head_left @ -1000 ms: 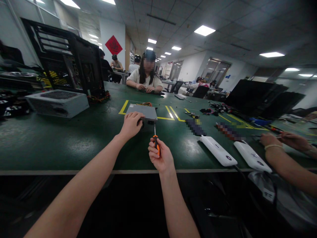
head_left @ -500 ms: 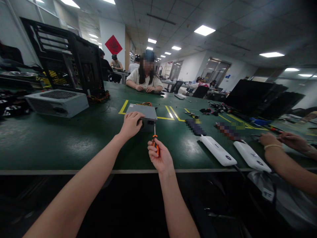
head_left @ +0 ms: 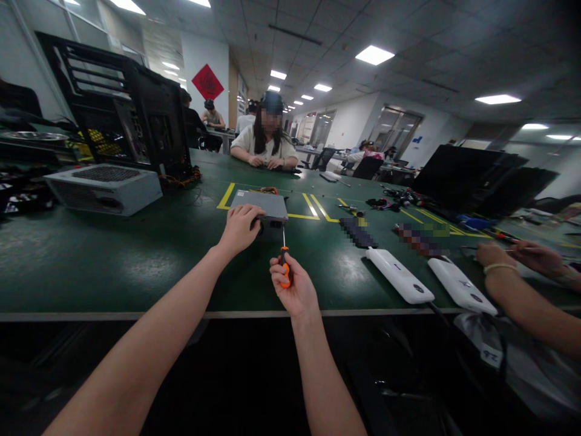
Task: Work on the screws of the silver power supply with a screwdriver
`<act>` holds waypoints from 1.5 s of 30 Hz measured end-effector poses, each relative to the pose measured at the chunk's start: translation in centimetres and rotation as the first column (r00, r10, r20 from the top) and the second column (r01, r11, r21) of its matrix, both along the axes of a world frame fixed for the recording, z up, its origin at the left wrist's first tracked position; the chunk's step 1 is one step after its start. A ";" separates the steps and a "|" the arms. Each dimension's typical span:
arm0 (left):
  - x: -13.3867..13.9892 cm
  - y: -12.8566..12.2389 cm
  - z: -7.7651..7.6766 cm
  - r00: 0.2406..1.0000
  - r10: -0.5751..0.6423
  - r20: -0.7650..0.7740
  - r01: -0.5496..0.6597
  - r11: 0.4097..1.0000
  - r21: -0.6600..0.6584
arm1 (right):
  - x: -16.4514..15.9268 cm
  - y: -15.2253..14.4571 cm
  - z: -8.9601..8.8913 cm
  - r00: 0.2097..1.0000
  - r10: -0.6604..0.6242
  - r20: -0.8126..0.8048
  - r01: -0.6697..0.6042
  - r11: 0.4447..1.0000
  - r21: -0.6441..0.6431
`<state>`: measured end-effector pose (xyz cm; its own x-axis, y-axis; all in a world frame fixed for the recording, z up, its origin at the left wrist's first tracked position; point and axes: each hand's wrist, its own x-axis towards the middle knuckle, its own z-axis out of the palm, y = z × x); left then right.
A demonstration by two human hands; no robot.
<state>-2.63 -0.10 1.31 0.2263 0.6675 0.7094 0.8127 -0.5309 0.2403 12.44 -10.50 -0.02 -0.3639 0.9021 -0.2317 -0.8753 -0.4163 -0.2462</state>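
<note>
A small grey power supply (head_left: 270, 206) lies on the green table, its socket side facing me and a bundle of coloured wires behind it. My left hand (head_left: 241, 229) grips its near left corner, fingers over the top and thumb at the front face. In my right hand (head_left: 293, 280) is an orange and black screwdriver (head_left: 285, 266), with the fingers closed round its handle. The thin shaft points away from me, up to the right end of the power supply's front face. Whether the tip sits in a screw is too small to tell.
A larger power supply (head_left: 106, 189) and a black computer case (head_left: 122, 109) stand on the left. Two white power banks (head_left: 399, 275) lie to the right, beside a co-worker's hands (head_left: 494, 257). Another person (head_left: 265, 133) sits opposite. Dark panels (head_left: 467, 178) stand far right.
The screwdriver handle has turned slightly in my right hand, showing its orange and black parts differently. My left hand and the power supply have stayed in place.
</note>
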 end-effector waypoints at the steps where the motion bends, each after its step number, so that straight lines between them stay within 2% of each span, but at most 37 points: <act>1: 0.0 0.0 0.0 1.000 0.001 0.000 -0.001 1.000 0.000 | 0.0 0.0 0.0 1.000 -0.001 -0.005 0.001 1.000 -0.006; 8: 0.0 0.1 -0.1 1.000 -0.008 0.011 0.008 1.000 0.004 | 0.2 0.0 0.1 0.999 0.050 0.011 -0.050 0.997 0.053; 15: 0.0 0.1 0.0 1.000 -0.002 0.008 0.002 1.000 -0.014 | 0.3 0.0 0.2 0.997 0.029 -0.068 -0.030 1.000 -0.009; 22: 0.0 0.0 0.0 1.000 -0.001 0.006 0.001 1.000 -0.007 | 0.3 0.1 0.0 0.999 0.041 -0.023 -0.040 0.998 0.055; 28: 0.0 0.0 0.0 1.000 -0.005 0.008 0.005 1.000 -0.006 | 0.2 0.0 0.1 0.998 0.012 -0.055 -0.012 1.000 -0.001; 37: 0.0 0.0 0.0 1.000 -0.005 0.005 0.005 1.000 -0.004 | 0.3 0.2 -0.2 0.999 0.032 -0.024 -0.031 0.998 0.057; 45: 0.0 0.0 0.1 1.000 -0.007 0.013 0.007 1.000 -0.023 | 0.4 0.1 0.0 0.998 0.019 -0.059 -0.019 1.000 0.000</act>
<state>-2.58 -0.11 1.38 0.2215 0.6822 0.6968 0.8057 -0.5305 0.2634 12.81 -10.45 -0.01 -0.3942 0.8946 -0.2103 -0.8801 -0.4334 -0.1940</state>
